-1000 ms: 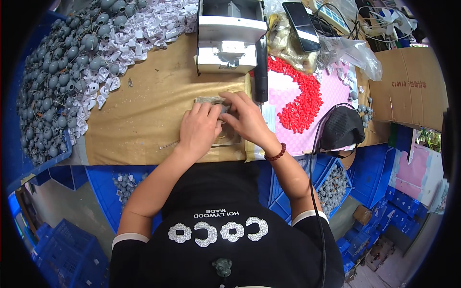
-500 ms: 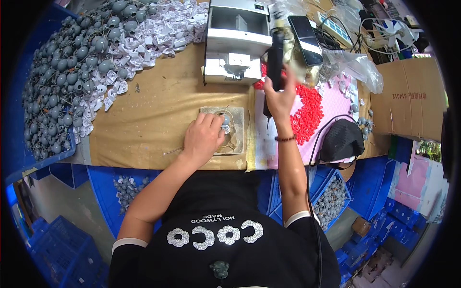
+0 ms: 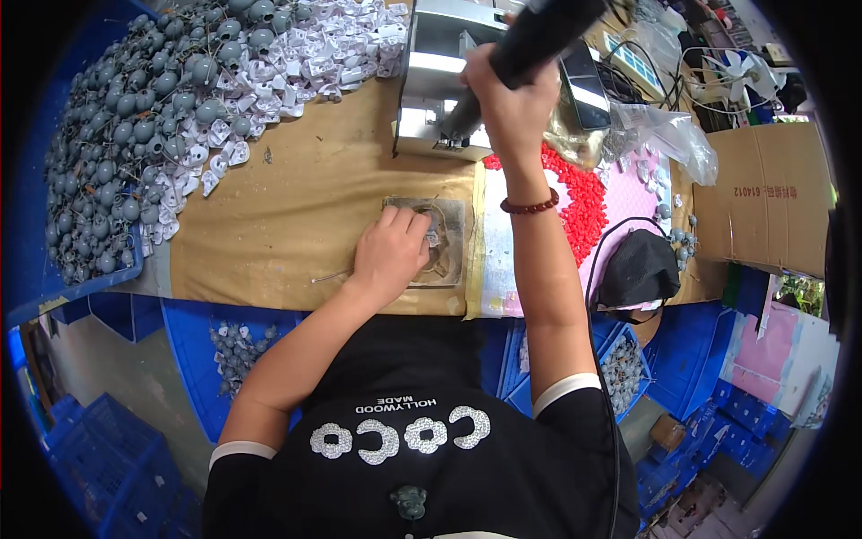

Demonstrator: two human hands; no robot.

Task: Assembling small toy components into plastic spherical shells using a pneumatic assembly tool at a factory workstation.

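The right hand [image 3: 516, 103] was closed around a thick black cylindrical tool [image 3: 552, 36], fingers wrapped about its body and its narrow end slanting down to the left. That end lay over the front of a silver-and-white machine [image 3: 433, 85] at the rear edge of the workbench [image 3: 287, 198]; whether the two touched I could not tell. A dark red bead bracelet [image 3: 532, 205] circled the right wrist.

The left hand [image 3: 392, 251] rested palm down near the middle of the front edge, fingers bent over a small grey and white part [image 3: 434, 238] on a square plate [image 3: 456, 260]. The fingers hid much of the part, so I could not tell whether they pinched it or only pressed on it. A thin rod [image 3: 330, 277] lay just left of that hand.

Farther out, grey round parts [image 3: 117, 153] were heaped along the left end, with white parts [image 3: 301, 67] beside them toward the rear edge. To the right, red pieces [image 3: 584, 216] lay on a pink sheet, a black pouch [image 3: 639, 269] sat by the front edge, and a phone [image 3: 588, 90] lay toward the right rear corner. A cardboard box [image 3: 763, 198] stood at the right end.
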